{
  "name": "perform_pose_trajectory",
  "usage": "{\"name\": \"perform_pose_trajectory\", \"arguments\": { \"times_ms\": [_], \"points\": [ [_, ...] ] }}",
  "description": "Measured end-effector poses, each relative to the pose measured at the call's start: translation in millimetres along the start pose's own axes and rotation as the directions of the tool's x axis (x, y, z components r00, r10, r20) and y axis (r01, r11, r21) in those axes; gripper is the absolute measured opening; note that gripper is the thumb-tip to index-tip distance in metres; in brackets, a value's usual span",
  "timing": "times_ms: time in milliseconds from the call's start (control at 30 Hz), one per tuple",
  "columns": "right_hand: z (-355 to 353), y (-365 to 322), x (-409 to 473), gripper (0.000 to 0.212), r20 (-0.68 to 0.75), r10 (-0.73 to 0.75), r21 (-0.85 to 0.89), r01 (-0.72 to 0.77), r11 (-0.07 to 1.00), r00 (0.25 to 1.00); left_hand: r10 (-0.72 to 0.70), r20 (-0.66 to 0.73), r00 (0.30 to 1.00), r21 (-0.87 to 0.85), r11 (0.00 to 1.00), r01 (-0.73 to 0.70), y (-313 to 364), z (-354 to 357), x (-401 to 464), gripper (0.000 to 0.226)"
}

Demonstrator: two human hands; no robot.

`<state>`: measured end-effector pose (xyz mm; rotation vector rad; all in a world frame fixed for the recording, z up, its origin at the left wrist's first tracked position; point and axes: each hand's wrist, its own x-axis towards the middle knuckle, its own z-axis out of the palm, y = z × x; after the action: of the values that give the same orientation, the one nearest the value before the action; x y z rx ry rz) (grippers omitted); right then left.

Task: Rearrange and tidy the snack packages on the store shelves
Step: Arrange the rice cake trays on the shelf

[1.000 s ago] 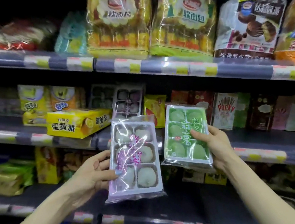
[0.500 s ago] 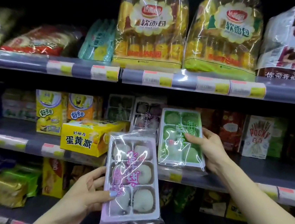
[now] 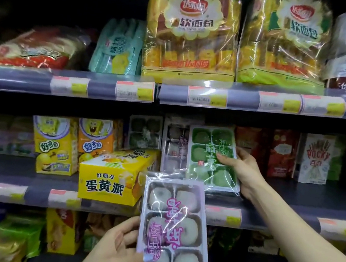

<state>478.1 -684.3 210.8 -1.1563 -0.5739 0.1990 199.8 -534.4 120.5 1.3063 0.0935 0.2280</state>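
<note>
My right hand (image 3: 241, 173) grips the green mochi tray (image 3: 213, 157) by its right edge, thumb across the front and fingers curled behind. The tray stands upright on the middle shelf (image 3: 288, 210), its lower edge at the shelf's near lip, just right of another mochi pack (image 3: 174, 146) standing farther back. My left hand (image 3: 117, 251) is closed on the purple mochi tray (image 3: 174, 230), thumb pressed on its lower left front, the other fingers hidden behind it. I hold that tray upright in the air, nearer than the shelf and apart from it, overlapping the shelf's price strip in view. Just left of it a yellow box (image 3: 110, 179) lies at an angle on the middle shelf. Bread bags (image 3: 192, 31) stand on the top shelf (image 3: 104, 86), and a Pocky box (image 3: 315, 160) stands to the far right.
</note>
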Motion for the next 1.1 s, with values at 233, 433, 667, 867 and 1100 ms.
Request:
{"name": "perform_pose_trajectory", "arguments": {
  "times_ms": [233, 433, 667, 867, 1100],
  "points": [
    [-15.5, -9.4, -2.5, 0.055, -0.040, 0.021, -0.008, -0.021, 1.000, 0.999, 0.063, 0.016, 0.998, -0.007, 0.998, -0.062, 0.5, 8.2, 5.1, 0.084],
    [-49.2, -17.2, -2.3, 0.048, -0.084, 0.036, -0.052, -0.040, 0.998, 0.996, 0.177, -0.018, 0.984, 0.023, 0.984, -0.176, 13.1, 38.4, 19.4, 0.075],
    [-80.6, -27.5, 0.7, 0.066, -0.120, 0.016, -0.086, -0.027, 0.996, 0.993, 0.388, -0.189, 0.902, 0.226, 0.911, -0.345, 58.1, 80.4, 75.2, 0.045],
    [-101.1, -36.3, 0.7, 0.061, -0.128, 0.017, -0.097, -0.030, 0.995, 0.992, 0.509, -0.322, 0.798, 0.366, 0.844, -0.391, 78.4, 84.8, 125.3, 0.055],
    [-116.1, -43.9, 0.2, 0.042, -0.159, 0.007, -0.114, -0.025, 0.993, 0.987, 0.508, -0.484, 0.712, 0.501, 0.828, -0.251, 58.8, 67.3, 147.1, 0.051]
  ]
}}
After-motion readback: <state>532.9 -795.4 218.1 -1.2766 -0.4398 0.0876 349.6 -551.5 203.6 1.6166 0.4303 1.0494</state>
